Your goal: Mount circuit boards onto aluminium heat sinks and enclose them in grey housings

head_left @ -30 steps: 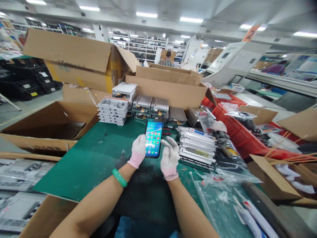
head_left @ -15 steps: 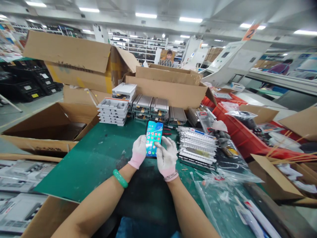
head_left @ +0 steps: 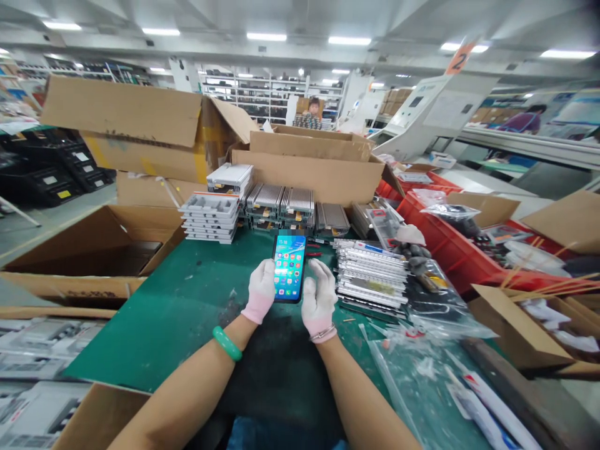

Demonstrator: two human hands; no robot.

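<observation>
A smartphone (head_left: 289, 269) with a lit home screen stands tilted toward me over the green work surface. In a white glove with a pink cuff, my left hand (head_left: 262, 287) grips the phone's left edge; its fingers behind the phone are hidden. My right hand (head_left: 319, 297), gloved the same way, is at the phone's right edge with thumb and fingers apart, holding nothing that I can see. To its right lies a stack of silver metal strips (head_left: 370, 275). Just beyond the phone are red-handled tools (head_left: 313, 254), partly covered.
Grey plastic trays (head_left: 209, 219) and finned metal heat sinks (head_left: 297, 206) stand along the back, before cardboard boxes (head_left: 309, 172). An open carton (head_left: 94, 284) is at left, red bins (head_left: 450, 250) at right. Plastic bags (head_left: 422, 375) lie front right. A person (head_left: 313, 114) is in the background.
My right thumb has drawn off the phone's screen, and the right hand has opened beside it. My left hand still holds the phone. The whole view has shifted slightly.
</observation>
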